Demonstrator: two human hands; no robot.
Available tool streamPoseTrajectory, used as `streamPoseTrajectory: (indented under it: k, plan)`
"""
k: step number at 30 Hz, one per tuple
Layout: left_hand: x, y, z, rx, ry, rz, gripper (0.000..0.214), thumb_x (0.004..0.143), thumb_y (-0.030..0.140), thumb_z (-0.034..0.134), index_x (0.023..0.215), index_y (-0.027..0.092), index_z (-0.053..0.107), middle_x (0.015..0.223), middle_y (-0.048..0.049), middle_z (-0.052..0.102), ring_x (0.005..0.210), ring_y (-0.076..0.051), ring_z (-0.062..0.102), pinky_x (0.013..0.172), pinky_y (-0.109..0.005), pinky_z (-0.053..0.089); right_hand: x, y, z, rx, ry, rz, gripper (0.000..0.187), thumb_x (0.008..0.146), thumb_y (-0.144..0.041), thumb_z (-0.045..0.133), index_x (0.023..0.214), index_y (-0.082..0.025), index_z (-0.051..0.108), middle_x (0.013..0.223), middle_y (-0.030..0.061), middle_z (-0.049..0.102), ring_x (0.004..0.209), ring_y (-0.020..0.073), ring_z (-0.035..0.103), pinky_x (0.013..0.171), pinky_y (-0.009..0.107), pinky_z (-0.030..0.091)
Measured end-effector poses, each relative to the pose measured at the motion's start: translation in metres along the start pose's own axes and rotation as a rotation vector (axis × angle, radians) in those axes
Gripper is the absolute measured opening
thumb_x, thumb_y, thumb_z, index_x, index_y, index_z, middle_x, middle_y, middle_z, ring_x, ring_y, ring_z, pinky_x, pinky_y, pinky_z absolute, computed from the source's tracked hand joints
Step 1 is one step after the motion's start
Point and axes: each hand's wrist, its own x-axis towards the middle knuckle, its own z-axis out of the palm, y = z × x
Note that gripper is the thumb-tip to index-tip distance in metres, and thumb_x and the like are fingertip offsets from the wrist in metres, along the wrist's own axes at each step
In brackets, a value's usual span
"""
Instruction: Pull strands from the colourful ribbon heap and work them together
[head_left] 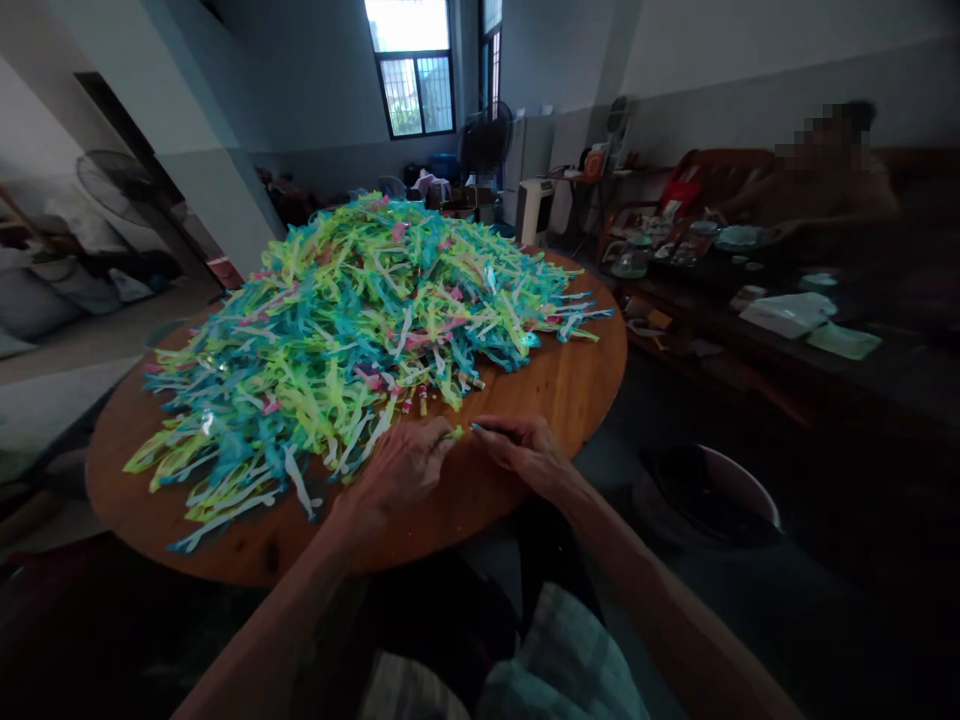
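A big heap of thin plastic strips point(360, 310) in green, blue, yellow and pink covers most of a round wooden table point(577, 380). At the table's near edge my left hand point(401, 465) is closed in a pinch on a small yellow-green piece point(454, 433). Right beside it my right hand point(525, 450) is closed on a thin dark stick-like piece point(491, 430) with a blue tip. The two hands almost touch at the fingertips.
A dark round basin point(709, 495) stands on the floor to the right of the table. Further right, a low dark table point(787, 330) carries tea ware and papers, with another person point(825, 190) sitting behind it. Fans point(112, 185) and clutter line the back walls.
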Motion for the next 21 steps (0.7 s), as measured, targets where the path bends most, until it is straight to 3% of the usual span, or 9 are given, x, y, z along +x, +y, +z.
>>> streamPoseTrajectory:
  k: [5,9,14,21]
  plan:
    - [-0.008,0.008,-0.001,-0.208,0.139,0.098,0.02,0.095,0.021,0.046,0.088,0.018,0.065,0.074,-0.0002,0.064,0.067,-0.013,0.056,0.066,-0.027,0.038,-0.006,-0.011,-0.001,0.016,0.042,0.025,0.031,0.08,-0.041,0.074,0.097,-0.015,0.076,0.067,-0.0006,0.056,0.057,0.009,0.041,0.051,0.023,0.031]
    - [-0.006,0.007,0.001,-0.246,0.086,0.098,0.023,0.095,0.021,0.048,0.082,0.018,0.067,0.075,-0.0012,0.066,0.069,-0.014,0.058,0.065,-0.027,0.039,-0.011,-0.015,-0.003,-0.056,0.022,0.028,0.032,0.08,-0.039,0.073,0.101,-0.016,0.076,0.075,0.0013,0.063,0.061,0.0103,0.045,0.054,0.024,0.034]
    - [-0.005,0.007,0.0,-0.277,0.016,0.112,0.021,0.095,0.02,0.049,0.091,0.018,0.07,0.088,-0.0038,0.073,0.079,-0.016,0.064,0.072,-0.027,0.044,-0.013,-0.014,-0.004,-0.061,-0.06,0.063,0.035,0.08,-0.039,0.07,0.105,-0.015,0.075,0.075,0.0011,0.061,0.063,0.0114,0.045,0.059,0.025,0.034]
    - [-0.008,0.004,-0.001,-0.273,-0.018,0.142,0.024,0.095,0.021,0.048,0.091,0.018,0.071,0.084,-0.0041,0.072,0.077,-0.018,0.065,0.069,-0.028,0.045,-0.015,-0.016,-0.008,-0.077,-0.119,0.091,0.035,0.079,-0.027,0.065,0.111,-0.018,0.075,0.078,0.0009,0.061,0.065,0.012,0.043,0.058,0.026,0.029]
